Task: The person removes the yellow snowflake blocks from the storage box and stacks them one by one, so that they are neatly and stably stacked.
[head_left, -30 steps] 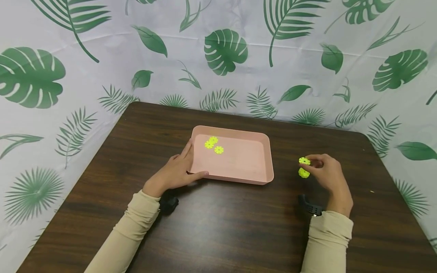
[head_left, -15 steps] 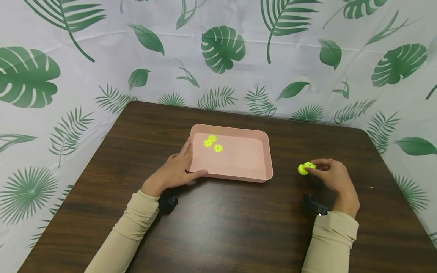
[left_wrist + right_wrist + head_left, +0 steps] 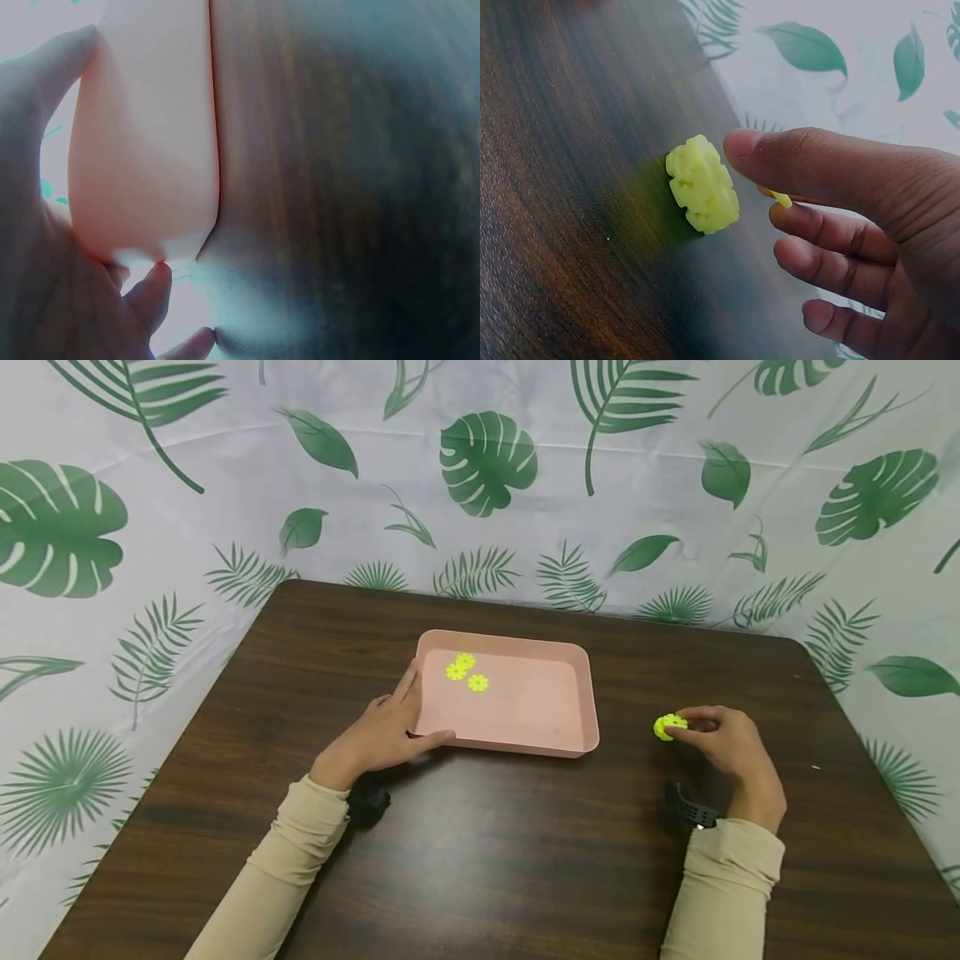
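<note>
My left hand (image 3: 377, 737) spans the near left corner of a shallow pink tray (image 3: 529, 697). Its thumb lies on the front wall and its fingers stretch along the left side. Inside the tray, near its far left, lie 3 yellow notched interlocking discs (image 3: 477, 682). To the right of the tray, my right hand (image 3: 731, 743) pinches another yellow disc (image 3: 677, 722) between thumb and finger; the right wrist view shows only a sliver of it. Close by, a short stack of yellow discs (image 3: 703, 186) stands on the table, apart from the fingers in that view.
Dark wood-grain table (image 3: 510, 860) lies beneath everything. A leaf-print cloth (image 3: 555, 477) hangs behind its far edge. Each wrist carries a black strap device, such as the right one (image 3: 693, 810). A tiny pale speck (image 3: 815, 767) lies right of the right hand.
My right hand has shifted slightly right and nearer the body, bringing the pinched disc down beside the stack, so that it now overlaps it in view. The left hand stays on the tray.
</note>
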The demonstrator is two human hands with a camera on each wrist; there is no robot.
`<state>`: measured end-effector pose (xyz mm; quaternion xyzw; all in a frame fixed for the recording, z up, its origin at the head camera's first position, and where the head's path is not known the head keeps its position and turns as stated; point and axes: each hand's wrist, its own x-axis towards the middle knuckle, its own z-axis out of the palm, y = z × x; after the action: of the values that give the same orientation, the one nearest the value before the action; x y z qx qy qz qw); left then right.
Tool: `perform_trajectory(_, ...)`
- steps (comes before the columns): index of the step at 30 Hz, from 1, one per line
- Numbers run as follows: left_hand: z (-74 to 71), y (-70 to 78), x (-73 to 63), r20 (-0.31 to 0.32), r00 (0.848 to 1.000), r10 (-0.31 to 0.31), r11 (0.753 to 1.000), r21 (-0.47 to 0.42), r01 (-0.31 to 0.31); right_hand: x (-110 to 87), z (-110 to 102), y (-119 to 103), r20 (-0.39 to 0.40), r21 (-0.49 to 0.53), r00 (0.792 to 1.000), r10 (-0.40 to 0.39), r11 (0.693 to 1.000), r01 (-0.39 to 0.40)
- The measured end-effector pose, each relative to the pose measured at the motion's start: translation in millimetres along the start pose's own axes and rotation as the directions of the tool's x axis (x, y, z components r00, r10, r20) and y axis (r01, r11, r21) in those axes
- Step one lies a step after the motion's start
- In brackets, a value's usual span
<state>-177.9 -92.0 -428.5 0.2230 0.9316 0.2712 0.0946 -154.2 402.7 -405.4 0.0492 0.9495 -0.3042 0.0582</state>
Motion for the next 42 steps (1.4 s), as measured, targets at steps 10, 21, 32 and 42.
perform_trajectory(10,-2.1,2.3,-0.7,-0.001,1.0,0.0,1.0,-0.002,0.0,4.0,-0.8,-1.0,0.011,-0.036,1.0,-0.024,0.999,0.024)
perform_trajectory(21,-1.2,2.0,-0.9,0.005,1.0,-0.001,1.0,0.004,0.001,6.5,2.7,0.0,0.005,-0.05,0.999,-0.045,0.998,0.045)
perform_trajectory(32,0.2,0.9,-1.0,0.001,1.0,-0.003,1.0,-0.008,0.003,7.3,3.0,2.0,0.022,-0.038,0.999,-0.024,0.999,0.025)
perform_trajectory(42,0.1,0.5,0.2,0.018,1.0,-0.021,1.0,-0.005,0.021,7.2,4.4,-0.1,0.02,-0.046,0.999,-0.024,0.999,0.025)
